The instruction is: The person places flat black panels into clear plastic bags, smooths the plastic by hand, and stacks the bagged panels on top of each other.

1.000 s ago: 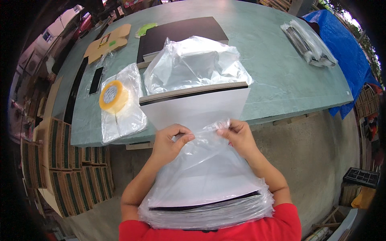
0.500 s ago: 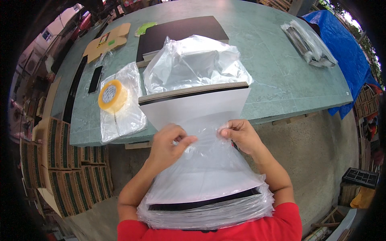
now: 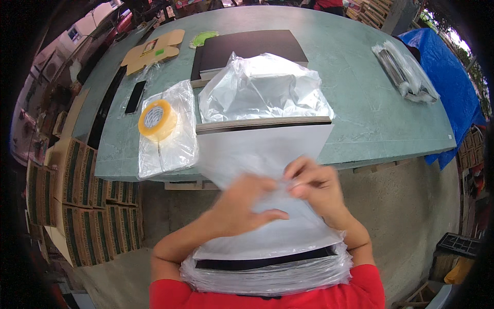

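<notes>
A stack of flat boards with a white face (image 3: 267,141) leans against the table edge, its layered edges at the top. A clear plastic bag (image 3: 267,275) bunches in folds around its lower part against my body, where a black strip (image 3: 265,261) shows. My right hand (image 3: 319,188) pinches thin clear film over the middle of the white face. Just left of it, my left hand (image 3: 242,203) is blurred by motion, with its thumb and fingers apart and nothing seen between them. Beyond the boards lies crumpled clear plastic (image 3: 265,87).
On the green table (image 3: 370,129), a roll of tape (image 3: 157,120) rests on flat plastic bags (image 3: 167,159). Nearby are a phone (image 3: 135,98), cut cardboard (image 3: 152,51) and dark boards (image 3: 252,49). A wrapped bundle (image 3: 404,72) lies far right; cartons (image 3: 98,206) stand at left.
My left hand has swept right, toward my right hand, and its fingers have spread. My right hand stays pinched on the film, slightly lower. The whole view has shifted slightly.
</notes>
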`<state>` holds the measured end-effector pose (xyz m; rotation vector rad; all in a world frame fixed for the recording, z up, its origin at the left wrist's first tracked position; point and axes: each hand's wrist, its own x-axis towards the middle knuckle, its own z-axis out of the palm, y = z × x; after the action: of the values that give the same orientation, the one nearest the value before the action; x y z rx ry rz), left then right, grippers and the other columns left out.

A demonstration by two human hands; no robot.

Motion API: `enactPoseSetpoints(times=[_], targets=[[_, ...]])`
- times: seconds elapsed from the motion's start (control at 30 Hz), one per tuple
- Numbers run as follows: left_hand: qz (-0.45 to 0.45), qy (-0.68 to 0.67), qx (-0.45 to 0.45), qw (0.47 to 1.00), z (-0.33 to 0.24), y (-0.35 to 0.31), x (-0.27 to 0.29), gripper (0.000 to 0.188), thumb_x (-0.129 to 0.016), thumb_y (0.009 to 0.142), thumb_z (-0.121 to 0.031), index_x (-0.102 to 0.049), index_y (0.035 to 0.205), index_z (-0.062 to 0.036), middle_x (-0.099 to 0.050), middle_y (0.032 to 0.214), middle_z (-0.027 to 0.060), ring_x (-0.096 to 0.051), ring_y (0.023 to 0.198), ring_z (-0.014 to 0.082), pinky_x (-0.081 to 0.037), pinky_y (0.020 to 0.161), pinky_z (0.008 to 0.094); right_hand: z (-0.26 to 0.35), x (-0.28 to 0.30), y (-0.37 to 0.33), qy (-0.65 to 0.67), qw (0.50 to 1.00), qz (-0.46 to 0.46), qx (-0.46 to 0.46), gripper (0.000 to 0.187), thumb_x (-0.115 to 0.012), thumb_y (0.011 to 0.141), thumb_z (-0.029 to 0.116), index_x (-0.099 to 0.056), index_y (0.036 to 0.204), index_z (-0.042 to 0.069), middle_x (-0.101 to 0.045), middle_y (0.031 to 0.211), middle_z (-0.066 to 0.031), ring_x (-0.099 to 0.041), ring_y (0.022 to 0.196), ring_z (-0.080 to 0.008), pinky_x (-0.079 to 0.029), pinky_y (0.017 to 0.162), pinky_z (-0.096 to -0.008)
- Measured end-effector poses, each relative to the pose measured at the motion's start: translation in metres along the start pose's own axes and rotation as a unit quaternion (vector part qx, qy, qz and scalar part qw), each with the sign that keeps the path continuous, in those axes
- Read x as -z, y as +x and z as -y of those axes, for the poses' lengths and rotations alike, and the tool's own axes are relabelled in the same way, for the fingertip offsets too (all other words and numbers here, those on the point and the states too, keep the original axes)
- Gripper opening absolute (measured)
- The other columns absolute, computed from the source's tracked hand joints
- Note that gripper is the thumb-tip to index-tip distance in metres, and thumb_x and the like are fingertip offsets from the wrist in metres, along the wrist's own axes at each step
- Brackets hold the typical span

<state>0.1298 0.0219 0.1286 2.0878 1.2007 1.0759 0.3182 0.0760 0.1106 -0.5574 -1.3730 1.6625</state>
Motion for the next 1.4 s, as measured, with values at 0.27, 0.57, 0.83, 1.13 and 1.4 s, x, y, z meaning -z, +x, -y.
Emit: enactPoseSetpoints(times=[0.27, 0.57, 0.83, 1.13, 1.4], targets=[[0.048, -0.072, 0.04, 0.995, 0.03, 0.01, 0.002, 0.009, -0.048, 0.077, -0.007, -0.051, 0.083, -0.0016, -0.054, 0.066, 0.0096, -0.052, 0.056, 0.0168, -0.042, 0.053, 0.0281, -0.007, 0.007, 0.023, 0.203, 0.966, -0.053, -0.149, 0.028, -0.061, 0.075, 0.022, -0.053, 0.095, 0.004, -0.056, 0.086, -0.0068, -0.054, 0.087, -0.0193, -0.042, 0.075, -0.0308], [0.241, -0.379, 0.159, 0.879, 0.038, 0.011, 0.026, 0.013, -0.049, 0.081, -0.012, -0.056, 0.084, -0.0011, -0.058, 0.072, 0.0067, -0.055, 0.062, 0.015, -0.044, 0.056, 0.0306, 0.005, 0.017, 0.004, 0.355, 0.904, 0.111, -0.21, 0.027, -0.056, 0.073, 0.009, -0.053, 0.097, -0.002, -0.059, 0.083, -0.0157, -0.057, 0.077, -0.0253, -0.043, 0.079, -0.0343], [0.393, -0.374, 0.164, 0.824, 0.005, 0.025, 0.074, 0.02, -0.058, 0.071, -0.017, -0.057, 0.062, 0.0009, -0.059, 0.066, 0.0142, -0.058, 0.062, 0.0291, -0.046, 0.058, 0.0378, -0.034, 0.058, -0.004, -0.68, 0.598, 0.424, 0.011, 0.026, -0.056, 0.072, 0.025, -0.061, 0.086, 0.003, -0.061, 0.081, -0.0124, -0.059, 0.079, -0.028, -0.041, 0.078, -0.0472], [0.443, 0.151, 0.058, 0.882, 0.059, -0.049, 0.033, 0.03, -0.057, 0.073, -0.026, -0.053, 0.058, -0.0005, -0.052, 0.051, 0.0116, -0.055, 0.053, 0.0264, -0.043, 0.053, 0.0355, 0.065, 0.023, 0.029, -0.53, 0.812, -0.005, -0.244, 0.018, -0.059, 0.063, 0.009, -0.059, 0.08, 0.006, -0.057, 0.088, -0.0088, -0.056, 0.077, -0.0237, -0.044, 0.067, -0.0328], [-0.235, 0.317, 0.125, 0.91, 0.06, -0.013, 0.078, 0.055, -0.052, 0.059, 0.011, -0.049, 0.111, -0.0082, -0.048, 0.091, 0.0109, -0.049, 0.082, 0.0202, -0.041, 0.07, 0.0272, 0.024, 0.03, 0.021, -0.722, 0.652, -0.125, 0.193, 0.054, -0.05, 0.055, -0.008, -0.05, 0.106, 0.006, -0.051, 0.095, -0.0119, -0.053, 0.083, -0.0265, -0.044, 0.071, -0.0341]])
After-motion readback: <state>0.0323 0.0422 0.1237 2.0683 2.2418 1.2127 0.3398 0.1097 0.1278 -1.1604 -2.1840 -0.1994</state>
